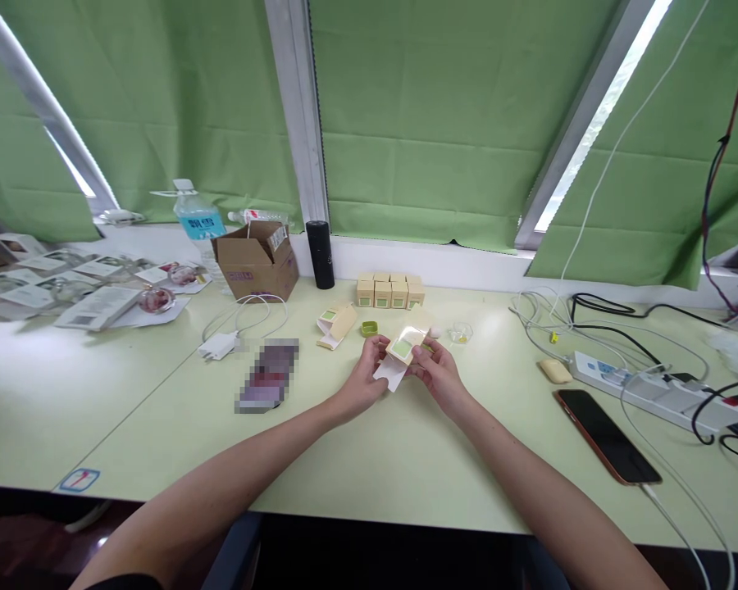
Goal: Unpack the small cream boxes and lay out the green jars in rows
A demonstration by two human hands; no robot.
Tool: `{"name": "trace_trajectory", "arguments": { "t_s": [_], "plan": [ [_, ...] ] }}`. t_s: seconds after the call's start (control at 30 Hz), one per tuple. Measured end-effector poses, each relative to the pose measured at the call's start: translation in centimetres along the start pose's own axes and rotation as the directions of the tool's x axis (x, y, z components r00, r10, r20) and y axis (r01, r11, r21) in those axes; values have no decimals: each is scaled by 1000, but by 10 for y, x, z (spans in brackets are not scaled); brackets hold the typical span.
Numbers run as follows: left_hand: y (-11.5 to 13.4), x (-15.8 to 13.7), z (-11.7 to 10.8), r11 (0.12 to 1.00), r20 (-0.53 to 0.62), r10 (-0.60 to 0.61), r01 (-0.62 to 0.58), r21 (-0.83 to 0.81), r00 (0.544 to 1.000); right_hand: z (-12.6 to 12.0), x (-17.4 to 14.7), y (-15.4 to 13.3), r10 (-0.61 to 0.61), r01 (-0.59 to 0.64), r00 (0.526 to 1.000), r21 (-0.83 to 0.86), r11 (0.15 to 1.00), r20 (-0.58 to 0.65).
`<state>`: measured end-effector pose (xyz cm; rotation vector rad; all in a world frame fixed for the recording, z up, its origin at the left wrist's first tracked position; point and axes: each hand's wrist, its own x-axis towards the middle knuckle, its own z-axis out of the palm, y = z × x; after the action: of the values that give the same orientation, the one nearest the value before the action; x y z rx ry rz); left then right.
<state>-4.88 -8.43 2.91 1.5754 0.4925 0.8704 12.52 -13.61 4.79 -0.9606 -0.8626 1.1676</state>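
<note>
Between both hands, above the table, I hold a small pale-yellow carton (pixel 407 340) with a green label. A white flap (pixel 391 373) hangs out of its near end. My left hand (pixel 366 378) has its fingers closed on the left side of the carton and the flap. With thumb and fingers, my right hand (pixel 441 374) grips the carton's right edge. Just beyond the left hand sits a small green square container (pixel 369 329). Left of that, another carton (pixel 337 325) lies with its flaps open. A clear plastic dish (pixel 461 333) is past the right hand.
Several closed small cartons (pixel 390 292) stand in rows at the back. A black cylinder (pixel 320 255), an open cardboard box (pixel 256 260) and a water bottle (pixel 198 221) are to their left. A phone (pixel 608 437), a power strip (pixel 643 389) and cables lie right.
</note>
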Motion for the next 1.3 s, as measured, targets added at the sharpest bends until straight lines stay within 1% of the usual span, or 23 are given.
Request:
{"name": "trace_trajectory", "arguments": {
  "t_s": [0.07,0.13,0.23,0.4,0.5,0.6,0.7,0.83,0.97,1.17,1.3],
  "plan": [
    [3,-1,0,993,-45,7,-2,122,999,0,0,0,22,-22,1000,12,1000,-3],
    [5,-2,1,972,-96,41,-17,234,995,1,0,0,34,-33,999,19,999,-8],
    [8,-2,2,940,-146,96,-41,340,985,3,-2,3,38,-38,999,19,999,-17],
    [8,-4,1,893,-157,187,-101,439,970,3,-2,5,49,-48,999,11,999,-12],
    [5,-4,-1,875,-140,241,-153,459,960,2,0,4,20,-20,999,7,1000,-28],
    [3,-3,-4,866,-164,274,-169,471,948,1,2,5,8,-8,999,-1,1000,-53],
    [3,-1,-3,865,-190,259,-140,482,947,2,2,7,20,-21,999,-19,1000,-51],
    [5,0,-1,879,-205,195,-78,470,959,2,2,9,26,-28,998,-39,999,-51],
    [8,-1,2,896,-211,175,-67,438,962,0,3,8,46,-49,996,-36,998,-78],
    [13,-3,5,909,-174,84,-4,416,981,-2,3,9,57,-62,994,-54,997,-96],
    [19,-6,3,929,-106,53,-10,370,993,-1,1,7,47,-56,993,-84,995,-104]
  ]
}}
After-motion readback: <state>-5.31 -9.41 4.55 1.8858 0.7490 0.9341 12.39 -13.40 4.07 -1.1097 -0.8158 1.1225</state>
